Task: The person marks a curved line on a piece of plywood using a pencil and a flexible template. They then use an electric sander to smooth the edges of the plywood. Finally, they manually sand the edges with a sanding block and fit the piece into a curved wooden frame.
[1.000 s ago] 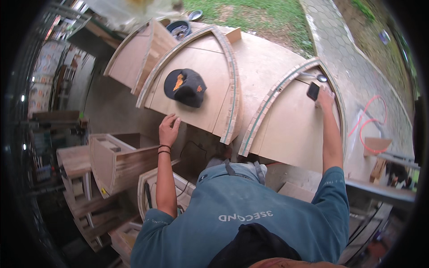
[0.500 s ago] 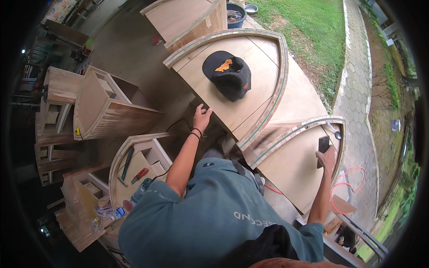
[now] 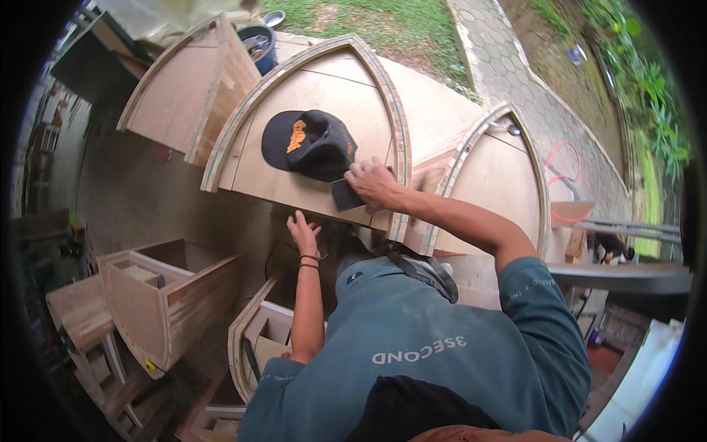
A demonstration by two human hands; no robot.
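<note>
My right hand (image 3: 374,184) grips a dark, flat rectangular block (image 3: 346,195) over the near right part of a boat-shaped wooden cabinet (image 3: 346,77). I cannot tell whether the block is a sanding block or something else. A black cap (image 3: 317,147) with an orange emblem lies on the panel, just beyond the block. My left hand (image 3: 303,234) is at the cabinet's near edge, fingers apart and holding nothing; whether it touches the edge is unclear. Greenish inlaid lines run along the cabinet's curved rim.
A similar cabinet (image 3: 501,184) stands to the right, with a small shiny metal thing (image 3: 511,130) near its tip. Another cabinet (image 3: 177,103) is at the far left, beside a dark bucket (image 3: 258,48). More unfinished cabinets (image 3: 140,309) fill the left. A red hose (image 3: 563,166) curls on the paving.
My right hand has carried the dark block leftward from the right cabinet to the middle one, near the cap. My left hand stays near the middle cabinet's edge. The view has turned.
</note>
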